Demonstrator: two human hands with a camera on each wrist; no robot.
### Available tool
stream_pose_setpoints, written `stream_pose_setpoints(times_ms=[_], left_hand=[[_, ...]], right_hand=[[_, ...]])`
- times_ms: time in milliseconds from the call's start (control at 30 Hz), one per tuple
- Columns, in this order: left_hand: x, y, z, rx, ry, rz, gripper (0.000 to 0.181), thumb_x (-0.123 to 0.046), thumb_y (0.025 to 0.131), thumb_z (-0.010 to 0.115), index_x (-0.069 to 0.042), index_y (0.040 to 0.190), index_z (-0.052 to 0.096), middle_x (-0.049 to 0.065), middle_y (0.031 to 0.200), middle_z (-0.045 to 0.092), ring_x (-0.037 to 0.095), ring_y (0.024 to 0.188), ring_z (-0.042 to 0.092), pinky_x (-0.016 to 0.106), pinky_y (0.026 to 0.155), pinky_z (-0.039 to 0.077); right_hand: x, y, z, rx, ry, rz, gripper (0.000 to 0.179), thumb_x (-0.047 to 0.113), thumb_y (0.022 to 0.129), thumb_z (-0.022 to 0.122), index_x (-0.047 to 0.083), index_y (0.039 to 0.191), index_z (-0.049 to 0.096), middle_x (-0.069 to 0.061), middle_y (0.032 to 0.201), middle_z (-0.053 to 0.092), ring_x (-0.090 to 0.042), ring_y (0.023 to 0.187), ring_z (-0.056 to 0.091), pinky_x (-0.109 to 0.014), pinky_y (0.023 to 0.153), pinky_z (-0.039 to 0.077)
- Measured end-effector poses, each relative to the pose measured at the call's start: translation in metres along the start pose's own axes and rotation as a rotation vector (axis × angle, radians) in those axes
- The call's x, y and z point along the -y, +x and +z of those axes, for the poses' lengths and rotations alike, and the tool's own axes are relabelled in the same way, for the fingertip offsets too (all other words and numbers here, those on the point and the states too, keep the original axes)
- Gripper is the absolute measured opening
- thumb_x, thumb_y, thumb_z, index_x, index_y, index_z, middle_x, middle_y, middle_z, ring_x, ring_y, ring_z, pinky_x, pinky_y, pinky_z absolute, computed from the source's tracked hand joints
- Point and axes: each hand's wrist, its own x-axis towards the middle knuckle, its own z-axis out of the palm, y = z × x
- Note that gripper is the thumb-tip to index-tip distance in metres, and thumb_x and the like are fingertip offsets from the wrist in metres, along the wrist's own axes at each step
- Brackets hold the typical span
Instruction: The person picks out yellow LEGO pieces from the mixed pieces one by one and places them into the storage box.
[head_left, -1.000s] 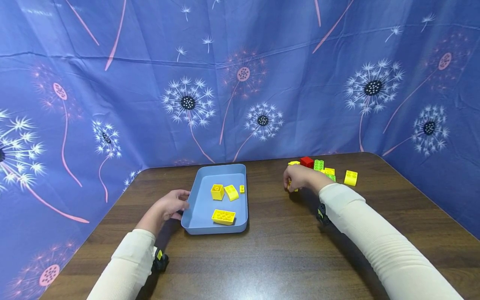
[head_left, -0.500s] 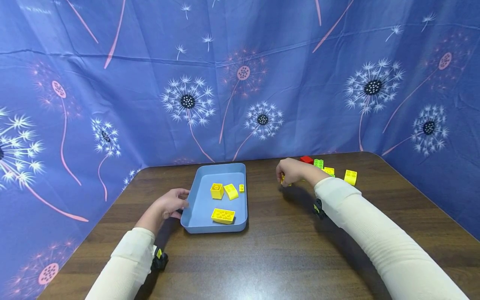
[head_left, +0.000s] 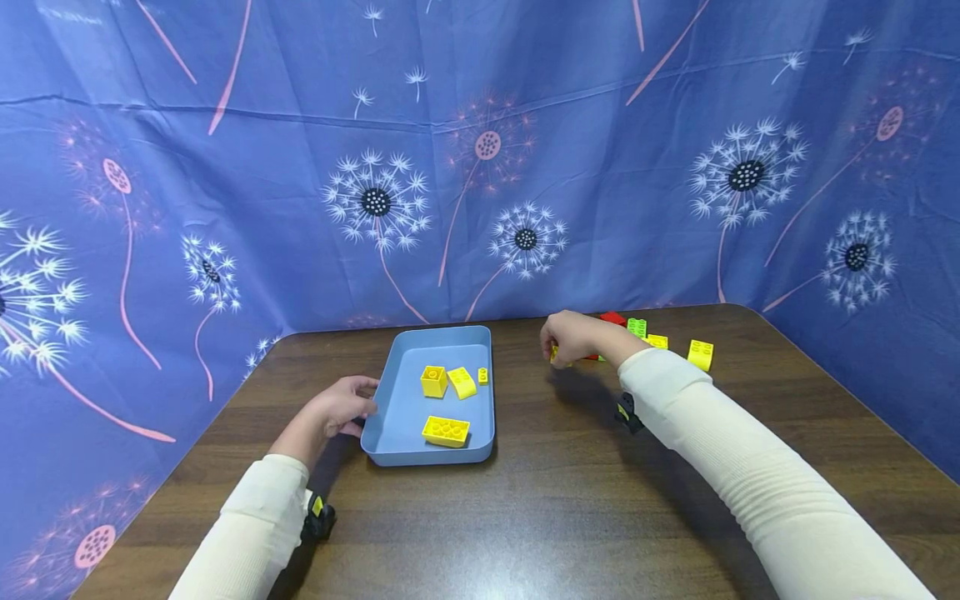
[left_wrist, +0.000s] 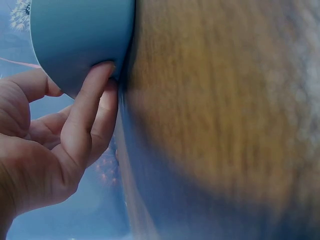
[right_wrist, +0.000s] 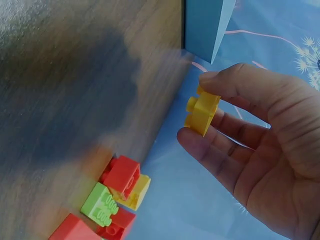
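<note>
In the head view, the right hand hides most of its yellow studded plastic brick and part of a red, green and yellow plastic brick pile by the far edge of the brown wooden table, whose near edge is cut off. The left wrist view crops the blue plastic tray.

Yellow brick, red brick, lime-green brick. Tray plain blue-grey. Worktop brown wood grain. Sleeves cream. Cloth blue, white and pink dandelion print.
</note>
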Motion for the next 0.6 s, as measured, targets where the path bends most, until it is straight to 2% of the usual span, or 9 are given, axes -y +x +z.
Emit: stream_pose_setpoints(times_ms=[400, 600], left_hand=[[0.003, 0.001, 0.0, -0.003, -0.007, -0.005, 0.06, 0.008, 0.086, 0.051, 0.007, 0.143, 0.033, 0.028, 0.126, 0.047, 0.028, 0.092, 0.056, 0.046, 0.071, 0.058], [0.002, 0.0, 0.0, 0.001, -0.004, -0.001, 0.06, 0.008, 0.086, 0.05, 0.007, 0.144, 0.033, 0.026, 0.123, 0.048, 0.028, 0.091, 0.055, 0.046, 0.071, 0.058]], right_hand=[[0.016, 0.011, -0.003, 0.034, 0.015, 0.005, 0.011, 0.001, 0.073, 0.071, 0.009, 0.08, 0.072, 0.001, 0.075, 0.063, -0.016, 0.068, 0.052, -0.029, 0.057, 0.046], [0.023, 0.018, -0.003, 0.041, 0.013, 0.003, 0.011, 0.001, 0.074, 0.072, 0.007, 0.083, 0.073, 0.001, 0.076, 0.063, -0.017, 0.07, 0.052, -0.029, 0.06, 0.047]])
